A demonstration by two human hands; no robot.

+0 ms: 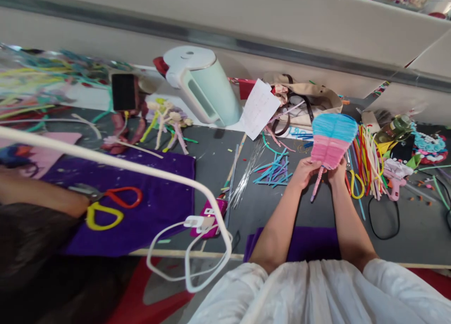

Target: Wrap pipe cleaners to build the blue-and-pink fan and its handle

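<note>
Both my hands hold a blue and pink fan-shaped craft piece (334, 136) above the dark table; it looks made of fuzzy pipe cleaners. Its upper part is blue, its lower part pink, and a twisted pink stem hangs down from the base. My left hand (307, 171) is closed on the lower left edge. On the lower right edge, my right hand (337, 170) is closed too, its fingers partly hidden behind the piece. Yellow-handled scissors (357, 184) lie just right of my right hand. Blue and purple pipe cleaner pieces (275, 169) lie to the left.
A co-worker's arm (42, 192) rests at left by large scissors (105, 206) on purple cloth (165, 173). A white cable (141, 164) crosses to a pink power bank (211, 218). A pale green kettle (207, 87) stands behind; a pink glue gun (395, 183) lies right.
</note>
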